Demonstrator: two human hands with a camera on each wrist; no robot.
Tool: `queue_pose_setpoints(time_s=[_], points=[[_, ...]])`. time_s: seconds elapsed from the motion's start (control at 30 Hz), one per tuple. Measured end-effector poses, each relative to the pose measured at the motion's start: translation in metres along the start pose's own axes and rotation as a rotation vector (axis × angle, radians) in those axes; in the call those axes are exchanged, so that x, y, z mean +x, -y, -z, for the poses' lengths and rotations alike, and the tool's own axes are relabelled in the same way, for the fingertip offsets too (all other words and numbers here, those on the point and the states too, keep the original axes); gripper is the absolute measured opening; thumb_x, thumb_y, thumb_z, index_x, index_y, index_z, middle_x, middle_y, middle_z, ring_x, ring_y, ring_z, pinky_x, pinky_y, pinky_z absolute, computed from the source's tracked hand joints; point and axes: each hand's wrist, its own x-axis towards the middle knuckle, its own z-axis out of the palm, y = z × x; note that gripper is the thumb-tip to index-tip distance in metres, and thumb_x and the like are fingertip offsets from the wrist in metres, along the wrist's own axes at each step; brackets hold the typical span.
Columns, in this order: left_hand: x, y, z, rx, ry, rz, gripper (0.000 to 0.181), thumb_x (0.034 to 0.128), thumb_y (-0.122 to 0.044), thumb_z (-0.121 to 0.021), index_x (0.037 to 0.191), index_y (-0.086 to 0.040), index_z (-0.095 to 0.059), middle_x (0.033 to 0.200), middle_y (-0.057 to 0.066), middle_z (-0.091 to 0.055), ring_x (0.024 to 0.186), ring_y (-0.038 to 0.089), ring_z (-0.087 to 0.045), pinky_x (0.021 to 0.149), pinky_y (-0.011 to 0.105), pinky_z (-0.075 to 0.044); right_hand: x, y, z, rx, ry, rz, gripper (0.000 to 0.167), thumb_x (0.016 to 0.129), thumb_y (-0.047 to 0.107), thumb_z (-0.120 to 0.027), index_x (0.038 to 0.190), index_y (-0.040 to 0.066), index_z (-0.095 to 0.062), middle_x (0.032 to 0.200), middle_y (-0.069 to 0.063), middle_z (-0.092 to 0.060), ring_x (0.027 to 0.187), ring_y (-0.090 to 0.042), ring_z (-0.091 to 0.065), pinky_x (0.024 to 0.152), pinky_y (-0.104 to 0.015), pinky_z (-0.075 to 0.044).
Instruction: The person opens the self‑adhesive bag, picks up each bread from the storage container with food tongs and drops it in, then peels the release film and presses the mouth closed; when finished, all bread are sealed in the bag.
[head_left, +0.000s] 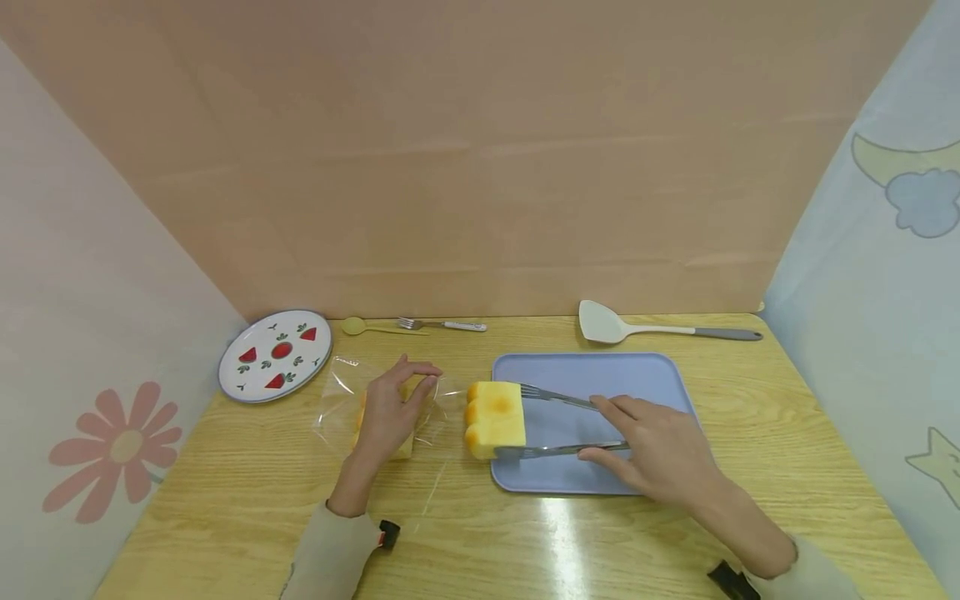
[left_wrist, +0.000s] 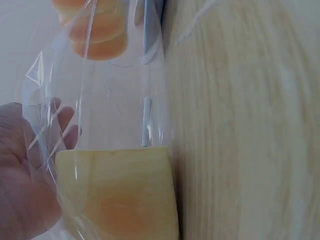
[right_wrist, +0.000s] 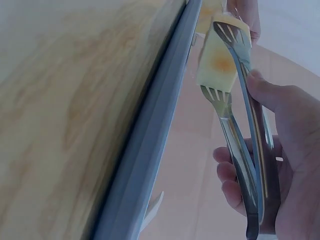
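My right hand (head_left: 663, 446) grips metal food tongs (right_wrist: 242, 135) with fork-like ends. Between the tong ends is a yellow piece of bread (head_left: 501, 417) with browned, rounded lobes, held over the tray's left edge. My left hand (head_left: 384, 412) pinches the edge of a clear plastic bag (head_left: 333, 400) with thumb and forefinger. Inside the bag lies another piece of bread (left_wrist: 117, 195), partly hidden by the left hand in the head view. The bag's mouth faces the bread in the tongs.
A blue tray (head_left: 592, 362) lies under the tongs. Along the back are a white plate (head_left: 255, 375) with watermelon prints, a yellow spoon (head_left: 354, 326), a fork (head_left: 457, 326) and a white spatula (head_left: 600, 323) with a grey handle. Walls stand left, right and behind.
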Motion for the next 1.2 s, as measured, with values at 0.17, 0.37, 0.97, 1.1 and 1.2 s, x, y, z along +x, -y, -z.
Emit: queue_pose_setpoints(time_s=[0.17,0.37,0.97,1.1,1.2], points=[[0.0,0.0,-0.001,0.011,0.009,0.003,0.009,0.1006,-0.002,-0.08,0.109,-0.001,-0.082,0.111,0.014,-0.084,0.116,0.04,-0.079,0.129,0.056,-0.04,0.005,0.001,-0.002,0.016,0.1,-0.008,0.076,0.098,0.076,-0.068,0.132,0.009,-0.08,0.111,-0.006,-0.082,0.085,-0.024,-0.08,0.061,-0.038,-0.063],[-0.002,0.0,0.0,0.026,0.061,-0.017,0.011,0.1012,0.002,-0.078,0.112,0.002,-0.082,0.11,0.015,-0.084,0.107,0.038,-0.081,0.129,0.059,-0.038,0.014,0.0,-0.01,0.043,0.168,-0.038,0.074,0.095,0.071,-0.076,0.134,0.008,-0.079,0.113,-0.007,-0.081,0.082,-0.023,-0.079,0.055,-0.032,-0.058],[-0.027,-0.031,0.007,0.31,0.049,-0.014,0.029,0.0916,-0.022,-0.093,0.109,-0.007,-0.076,0.129,0.011,-0.078,0.139,0.047,-0.064,0.117,0.062,-0.051,0.019,0.0,-0.019,0.046,0.121,-0.021,0.075,0.094,0.07,-0.077,0.134,0.006,-0.079,0.112,-0.008,-0.081,0.082,-0.024,-0.078,0.057,-0.036,-0.061],[-0.029,-0.032,0.006,0.344,0.053,-0.043,0.019,0.0934,-0.016,-0.091,0.103,-0.008,-0.076,0.123,0.01,-0.08,0.134,0.043,-0.068,0.119,0.057,-0.051,0.019,-0.001,-0.02,0.05,0.119,-0.015,0.075,0.094,0.069,-0.078,0.134,0.006,-0.079,0.112,-0.008,-0.081,0.083,-0.024,-0.079,0.058,-0.036,-0.062],[-0.029,-0.033,0.007,0.344,0.065,-0.042,0.013,0.0956,-0.013,-0.089,0.1,-0.009,-0.078,0.12,0.01,-0.082,0.132,0.042,-0.07,0.117,0.056,-0.053,0.021,-0.002,-0.022,0.052,0.122,-0.015,0.076,0.094,0.07,-0.077,0.135,0.006,-0.078,0.113,-0.009,-0.081,0.083,-0.024,-0.079,0.058,-0.036,-0.061]])
